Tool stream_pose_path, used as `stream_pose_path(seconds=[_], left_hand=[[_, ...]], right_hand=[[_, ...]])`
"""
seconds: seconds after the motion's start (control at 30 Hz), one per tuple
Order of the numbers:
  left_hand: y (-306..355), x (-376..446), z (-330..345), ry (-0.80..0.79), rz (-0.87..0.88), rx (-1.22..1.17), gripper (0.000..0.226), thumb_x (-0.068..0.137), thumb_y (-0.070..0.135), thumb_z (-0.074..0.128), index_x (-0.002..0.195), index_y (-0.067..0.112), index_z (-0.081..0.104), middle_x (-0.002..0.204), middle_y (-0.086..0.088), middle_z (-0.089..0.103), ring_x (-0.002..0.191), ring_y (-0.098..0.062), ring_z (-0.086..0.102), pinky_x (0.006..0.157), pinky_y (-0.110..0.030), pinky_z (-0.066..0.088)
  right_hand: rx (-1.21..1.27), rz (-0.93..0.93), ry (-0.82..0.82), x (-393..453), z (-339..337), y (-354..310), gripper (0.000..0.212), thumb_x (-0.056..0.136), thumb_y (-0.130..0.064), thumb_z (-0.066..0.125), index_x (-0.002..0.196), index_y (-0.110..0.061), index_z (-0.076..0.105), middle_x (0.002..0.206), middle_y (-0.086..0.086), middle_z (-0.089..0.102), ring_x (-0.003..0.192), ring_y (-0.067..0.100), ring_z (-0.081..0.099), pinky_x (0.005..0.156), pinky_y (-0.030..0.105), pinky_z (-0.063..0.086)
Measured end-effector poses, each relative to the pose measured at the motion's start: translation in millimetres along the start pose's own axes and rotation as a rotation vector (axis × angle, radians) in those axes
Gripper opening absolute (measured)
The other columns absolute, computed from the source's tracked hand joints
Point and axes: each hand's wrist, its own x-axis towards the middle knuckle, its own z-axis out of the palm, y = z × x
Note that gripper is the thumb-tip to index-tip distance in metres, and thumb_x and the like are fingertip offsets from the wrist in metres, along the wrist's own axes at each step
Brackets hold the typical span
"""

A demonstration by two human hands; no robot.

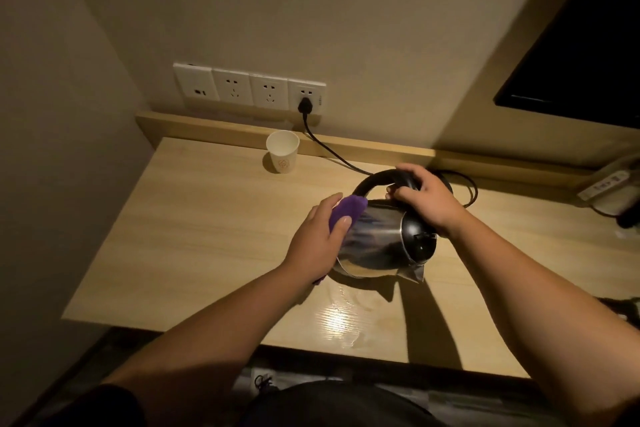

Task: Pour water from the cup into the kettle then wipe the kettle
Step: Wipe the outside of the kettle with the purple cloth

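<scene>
**Steel kettle under the cloth: pouring looked finished, wiping under way**

White and made of paper, the small printed cup (282, 151) stood upright at the far left of the pale wooden desk (194, 236), near the back ledge and well apart from everything else. No hand was on it. Whether any water was left in it could not be told from this angle, but its place, set aside and upright, suggested the pouring step was done.

Nearer and further right, the left hand (317, 241) pressed a folded purple cloth (346, 211) against the left flank of the polished stainless-steel kettle with a black arched handle and black lid (379, 243). The thumb lay over the cloth, holding it to the metal; part of the cloth showed again below the wrist. The kettle was tipped over, its spout pointing toward the near edge of the desk, near the middle of the desk.

To the right, the right hand (424, 198) was curled round the top of the black handle, steadying the tilted kettle.

A wet, glossy patch (343, 319) lay on the desk just near of the spout, so some water seemed to have spilled.

By this reading, the wiping was in progress on one side of the body only. The right flank, the spout and the lid probably remained to be wiped. A black power cord (332, 152) ran from the wall socket (306, 97) toward the area behind the kettle.
</scene>
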Motion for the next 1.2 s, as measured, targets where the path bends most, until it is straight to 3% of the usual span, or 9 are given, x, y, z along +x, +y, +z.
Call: stream_pose_path(seconds=[0.17, 0.3, 0.5, 0.6, 0.7, 0.8, 0.93, 1.1, 1.2], left_hand=[[22, 4, 18, -0.049, 0.176, 0.162, 0.042, 0.1, 0.039, 0.045, 0.141, 0.035, 0.036, 0.133, 0.005, 0.046, 0.111, -0.011, 0.051, 0.087, -0.027, 0.051], [27, 9, 34, -0.026, 0.324, 0.361, 0.038, 0.098, 0.041, 0.044, 0.135, 0.034, 0.04, 0.134, 0.003, 0.044, 0.117, -0.017, 0.045, 0.091, -0.039, 0.05], [32, 13, 46, -0.028, 0.401, 0.476, 0.047, 0.1, 0.04, 0.039, 0.143, 0.022, 0.038, 0.153, 0.0, 0.033, 0.141, -0.02, 0.024, 0.113, -0.041, 0.02], [29, 18, 49, -0.035, 0.429, 0.518, 0.048, 0.099, 0.039, 0.04, 0.143, 0.021, 0.037, 0.145, 0.0, 0.043, 0.136, -0.02, 0.033, 0.112, -0.041, 0.023], [25, 20, 49, -0.032, 0.47, 0.547, 0.048, 0.097, 0.039, 0.039, 0.142, 0.023, 0.04, 0.139, -0.001, 0.049, 0.128, -0.022, 0.04, 0.109, -0.044, 0.029], [19, 31, 46, -0.02, 0.406, 0.517, 0.043, 0.096, 0.038, 0.035, 0.134, 0.023, 0.049, 0.132, 0.001, 0.053, 0.123, -0.019, 0.043, 0.105, -0.04, 0.033], [-2, 67, 26, -0.074, 0.138, 0.401, 0.035, 0.101, 0.034, 0.036, 0.129, 0.021, 0.052, 0.128, 0.002, 0.054, 0.12, -0.015, 0.042, 0.101, -0.035, 0.038], [-5, 86, 24, -0.173, 0.105, 0.31, 0.039, 0.103, 0.034, 0.035, 0.136, 0.018, 0.05, 0.138, -0.001, 0.052, 0.135, -0.017, 0.037, 0.107, -0.035, 0.034], [-1, 78, 23, -0.142, 0.138, 0.292, 0.034, 0.102, 0.032, 0.037, 0.13, 0.02, 0.052, 0.124, 0.001, 0.057, 0.116, -0.017, 0.051, 0.093, -0.034, 0.046]], right_hand=[[0.072, 0.006, 0.096, -8, 4, 14, 0.055, 0.09, -0.021, 0.066, 0.14, -0.031, 0.046, 0.127, 0.007, 0.058, 0.104, 0.021, 0.063, 0.091, 0.045, 0.055], [0.085, -0.009, 0.12, -10, 6, 18, 0.054, 0.091, -0.024, 0.064, 0.141, -0.03, 0.045, 0.13, 0.008, 0.056, 0.107, 0.021, 0.062, 0.087, 0.042, 0.057], [0.086, -0.019, 0.143, -10, 5, 21, 0.055, 0.09, -0.029, 0.064, 0.141, -0.03, 0.045, 0.133, 0.007, 0.053, 0.109, 0.021, 0.059, 0.087, 0.042, 0.058], [0.113, -0.024, 0.171, -8, 8, 27, 0.051, 0.094, -0.022, 0.062, 0.141, -0.027, 0.045, 0.134, 0.008, 0.051, 0.11, 0.019, 0.058, 0.082, 0.03, 0.055], [0.142, -0.025, 0.174, -8, 10, 29, 0.05, 0.094, -0.022, 0.062, 0.141, -0.027, 0.045, 0.133, 0.008, 0.051, 0.11, 0.02, 0.059, 0.083, 0.031, 0.055], [0.172, 0.002, 0.141, -6, 8, 28, 0.051, 0.094, -0.02, 0.062, 0.141, -0.029, 0.045, 0.128, 0.006, 0.052, 0.102, 0.019, 0.063, 0.078, 0.031, 0.058], [0.255, 0.039, 0.136, -2, 8, 26, 0.055, 0.091, -0.017, 0.066, 0.14, -0.029, 0.046, 0.122, 0.009, 0.06, 0.1, 0.02, 0.069, 0.085, 0.039, 0.059], [0.295, 0.063, 0.186, 5, 11, 23, 0.054, 0.091, -0.015, 0.065, 0.141, -0.026, 0.047, 0.11, 0.007, 0.068, 0.093, 0.019, 0.072, 0.083, 0.04, 0.06], [0.267, 0.058, 0.186, 2, 10, 23, 0.053, 0.093, -0.014, 0.064, 0.141, -0.026, 0.046, 0.105, 0.0, 0.067, 0.093, 0.017, 0.071, 0.081, 0.035, 0.06]])
